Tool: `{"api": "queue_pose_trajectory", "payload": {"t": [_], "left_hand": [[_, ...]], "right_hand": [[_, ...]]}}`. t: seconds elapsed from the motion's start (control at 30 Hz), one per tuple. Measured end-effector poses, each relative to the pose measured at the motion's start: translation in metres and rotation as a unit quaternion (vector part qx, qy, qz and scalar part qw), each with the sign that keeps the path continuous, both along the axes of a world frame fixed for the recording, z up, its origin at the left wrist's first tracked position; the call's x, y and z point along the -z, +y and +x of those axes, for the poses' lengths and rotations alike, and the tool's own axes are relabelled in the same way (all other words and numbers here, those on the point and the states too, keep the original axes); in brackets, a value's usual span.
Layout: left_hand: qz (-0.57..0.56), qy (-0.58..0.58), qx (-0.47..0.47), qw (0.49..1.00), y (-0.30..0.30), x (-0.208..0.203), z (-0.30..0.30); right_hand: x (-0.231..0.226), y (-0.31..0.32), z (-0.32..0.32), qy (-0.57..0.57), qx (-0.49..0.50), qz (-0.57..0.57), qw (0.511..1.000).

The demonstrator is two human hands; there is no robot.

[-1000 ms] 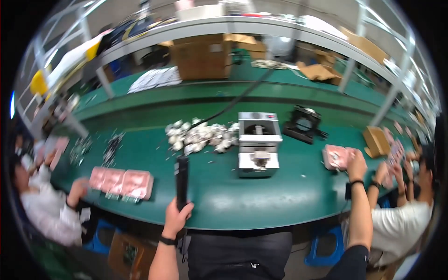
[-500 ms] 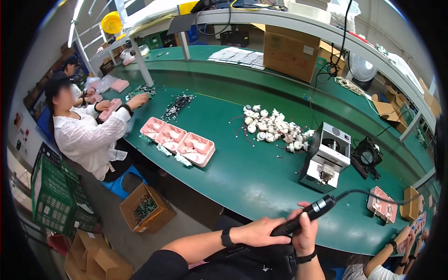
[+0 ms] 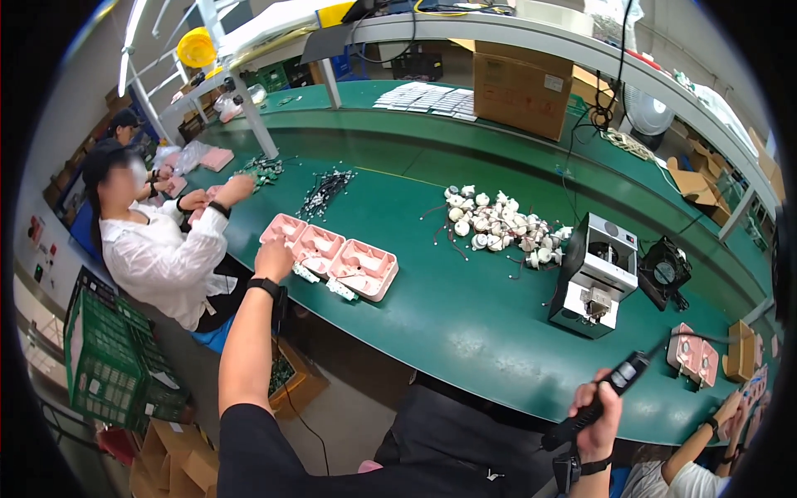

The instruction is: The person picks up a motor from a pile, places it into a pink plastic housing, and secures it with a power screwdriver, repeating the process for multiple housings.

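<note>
My left hand (image 3: pixel 274 260) reaches out to the leftmost pink plastic housing (image 3: pixel 282 227), with its fingers curled at the near edge; the fingertips are partly hidden. Two more pink housings stand beside it in a row, and the rightmost housing (image 3: pixel 364 270) shows a moulded hollow inside. Small circuit boards (image 3: pixel 340 289) hang at their near edges. Over the near edge of the bench, my right hand (image 3: pixel 599 415) is wrapped around a black electric screwdriver (image 3: pixel 624 373), which tilts down to the left with its cord at the upper end.
A heap of white round parts with wires (image 3: pixel 506 224) lies mid-bench, left of a screw feeder machine (image 3: pixel 596 278) and a black fan (image 3: pixel 667 270). Dark wired pieces (image 3: pixel 328 191) lie farther left. Co-workers sit at the left and lower right. More pink housings (image 3: pixel 693 355) lie right.
My left hand has let go of the screwdriver and moved far left to the leftmost pink housing. My right hand, still holding the screwdriver, has shifted right and slightly down.
</note>
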State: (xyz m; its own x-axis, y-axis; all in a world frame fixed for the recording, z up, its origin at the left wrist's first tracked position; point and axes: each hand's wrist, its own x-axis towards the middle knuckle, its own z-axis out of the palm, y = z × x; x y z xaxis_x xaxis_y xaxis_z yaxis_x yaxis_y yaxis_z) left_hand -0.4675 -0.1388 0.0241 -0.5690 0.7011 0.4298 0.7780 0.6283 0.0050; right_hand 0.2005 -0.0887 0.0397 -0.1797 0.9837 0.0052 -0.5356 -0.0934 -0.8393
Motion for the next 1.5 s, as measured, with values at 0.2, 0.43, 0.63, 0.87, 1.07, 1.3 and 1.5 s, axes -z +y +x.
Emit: {"api": "queue_pose_trajectory", "payload": {"t": [0.2,0.43,0.63,0.87,1.07,1.3,1.5], "left_hand": [[-0.019,-0.038,0.089,0.995,0.013,0.015,-0.003],[-0.049,-0.153,0.139,0.977,0.03,-0.015,0.112],[-0.021,-0.181,0.238,0.954,0.04,0.005,0.219],[0.007,-0.249,0.316,0.916,0.055,-0.008,0.271],[0.024,-0.212,0.311,0.926,0.051,-0.005,0.283],[0.0,-0.248,0.343,0.906,0.05,-0.001,0.322],[-0.009,-0.259,0.385,0.886,0.061,-0.001,0.342]], "right_hand": [[0.015,0.0,-0.035,-0.132,-0.124,-0.119,0.976],[0.026,0.035,-0.06,-0.166,-0.16,-0.137,0.963],[0.039,0.049,-0.039,-0.174,-0.169,-0.128,0.962],[0.018,0.06,-0.042,-0.209,-0.132,-0.129,0.96],[0.022,0.06,-0.031,-0.228,-0.148,-0.099,0.957],[0.002,0.034,0.006,-0.324,-0.089,-0.081,0.938],[0.011,0.035,0.021,-0.351,-0.032,-0.077,0.933]]}}
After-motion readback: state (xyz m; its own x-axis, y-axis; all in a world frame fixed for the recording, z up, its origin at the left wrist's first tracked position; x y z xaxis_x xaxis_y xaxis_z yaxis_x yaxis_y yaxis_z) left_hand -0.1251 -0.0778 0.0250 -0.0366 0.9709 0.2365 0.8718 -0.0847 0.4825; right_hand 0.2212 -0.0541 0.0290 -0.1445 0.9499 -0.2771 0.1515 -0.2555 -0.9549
